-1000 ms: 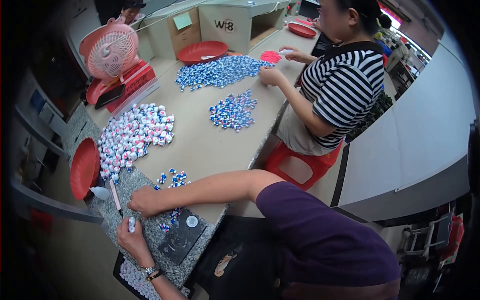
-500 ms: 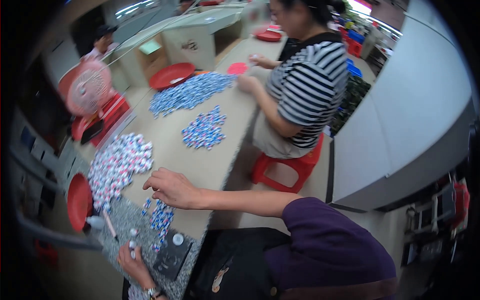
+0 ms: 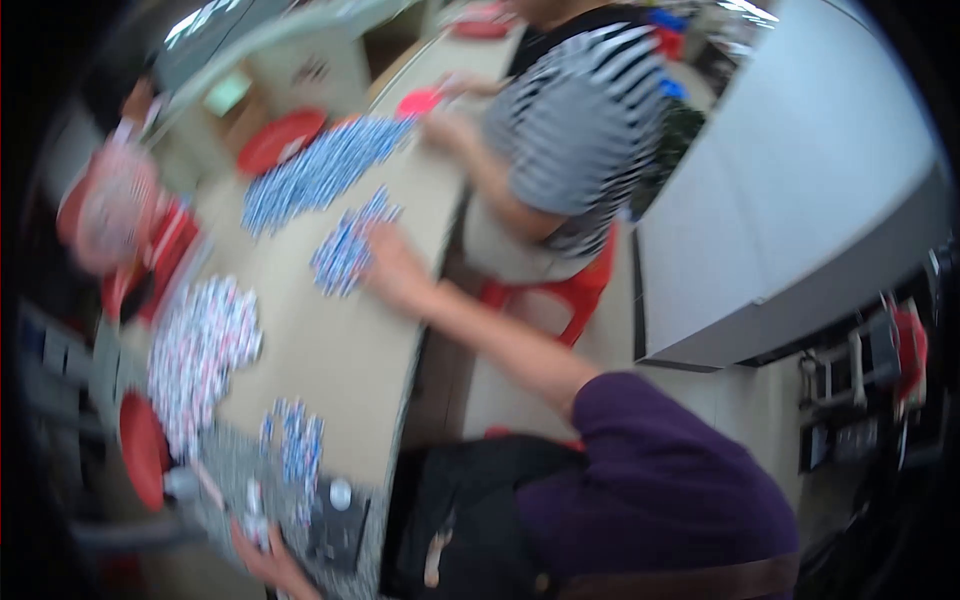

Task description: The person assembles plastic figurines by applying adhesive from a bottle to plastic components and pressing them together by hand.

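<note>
Our right hand (image 3: 396, 270) is at the lumpy blue-white pile (image 3: 343, 256), smooth beige bench (image 3: 320, 345) underneath; left hand (image 3: 272, 565) straddles small white pieces (image 3: 256, 505). Blurred, can't tell if either pinches.

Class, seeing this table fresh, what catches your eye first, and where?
The right hand stretches across the table to a small blue-and-white pile's right edge. Nearer, at left, spreads a larger white-and-pink pile, with a pink fan beyond. At the table's right sits a person in a striped shirt.

Right hand (image 3: 396, 266) blurred; blue-white pieces (image 3: 342, 254) smeared, uncountable.
</note>
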`<act>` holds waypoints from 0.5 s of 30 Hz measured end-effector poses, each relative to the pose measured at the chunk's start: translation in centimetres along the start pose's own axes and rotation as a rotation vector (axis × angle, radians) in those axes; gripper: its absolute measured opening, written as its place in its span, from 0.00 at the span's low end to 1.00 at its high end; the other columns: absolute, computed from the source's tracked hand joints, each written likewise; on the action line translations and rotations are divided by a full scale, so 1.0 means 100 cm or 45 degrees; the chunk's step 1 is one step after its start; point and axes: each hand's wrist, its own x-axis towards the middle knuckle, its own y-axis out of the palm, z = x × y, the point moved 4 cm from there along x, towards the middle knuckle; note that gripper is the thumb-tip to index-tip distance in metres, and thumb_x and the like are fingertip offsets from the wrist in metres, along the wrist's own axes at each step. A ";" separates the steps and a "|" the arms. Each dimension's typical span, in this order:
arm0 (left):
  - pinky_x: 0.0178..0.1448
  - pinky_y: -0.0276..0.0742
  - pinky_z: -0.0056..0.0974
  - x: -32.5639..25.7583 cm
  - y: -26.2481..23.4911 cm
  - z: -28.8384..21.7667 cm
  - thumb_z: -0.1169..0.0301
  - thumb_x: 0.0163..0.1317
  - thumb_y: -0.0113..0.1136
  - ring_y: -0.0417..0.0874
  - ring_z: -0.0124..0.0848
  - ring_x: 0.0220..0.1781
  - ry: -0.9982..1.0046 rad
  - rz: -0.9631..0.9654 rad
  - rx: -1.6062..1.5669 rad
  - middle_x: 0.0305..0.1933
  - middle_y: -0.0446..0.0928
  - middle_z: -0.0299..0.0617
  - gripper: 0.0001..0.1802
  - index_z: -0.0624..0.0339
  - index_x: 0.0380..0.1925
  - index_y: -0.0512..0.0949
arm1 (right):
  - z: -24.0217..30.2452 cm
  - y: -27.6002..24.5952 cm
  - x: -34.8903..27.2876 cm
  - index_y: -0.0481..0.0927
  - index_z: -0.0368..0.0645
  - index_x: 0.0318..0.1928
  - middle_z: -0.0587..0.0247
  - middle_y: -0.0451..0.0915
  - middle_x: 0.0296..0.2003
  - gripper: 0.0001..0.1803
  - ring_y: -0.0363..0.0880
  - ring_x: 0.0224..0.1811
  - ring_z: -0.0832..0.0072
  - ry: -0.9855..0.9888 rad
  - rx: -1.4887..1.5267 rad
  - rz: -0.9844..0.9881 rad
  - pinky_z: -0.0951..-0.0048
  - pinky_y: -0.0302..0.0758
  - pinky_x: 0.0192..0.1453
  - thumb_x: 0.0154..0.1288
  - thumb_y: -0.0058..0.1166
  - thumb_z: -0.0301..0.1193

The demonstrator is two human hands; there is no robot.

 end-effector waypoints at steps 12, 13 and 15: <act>0.61 0.64 0.48 -0.011 0.008 -0.016 0.73 0.50 0.69 0.73 0.49 0.54 -0.323 -0.157 0.046 0.52 0.75 0.55 0.35 0.67 0.59 0.69 | -0.008 -0.019 -0.016 0.61 0.32 0.65 0.36 0.59 0.65 0.42 0.56 0.69 0.45 -0.143 -0.431 0.087 0.52 0.53 0.72 0.53 0.64 0.38; 0.60 0.64 0.47 -0.015 0.004 -0.010 0.73 0.49 0.69 0.73 0.49 0.53 -0.357 -0.156 0.013 0.51 0.75 0.55 0.35 0.67 0.59 0.69 | -0.009 -0.020 -0.015 0.60 0.32 0.65 0.36 0.57 0.66 0.44 0.55 0.68 0.42 -0.161 -0.680 0.011 0.50 0.53 0.72 0.52 0.66 0.39; 0.58 0.66 0.47 -0.041 -0.015 -0.005 0.74 0.47 0.69 0.73 0.49 0.51 -0.446 -0.178 -0.106 0.50 0.76 0.54 0.35 0.67 0.58 0.70 | 0.011 0.007 -0.022 0.60 0.35 0.66 0.35 0.54 0.68 0.48 0.49 0.70 0.37 -0.216 -0.567 0.210 0.46 0.49 0.72 0.52 0.63 0.50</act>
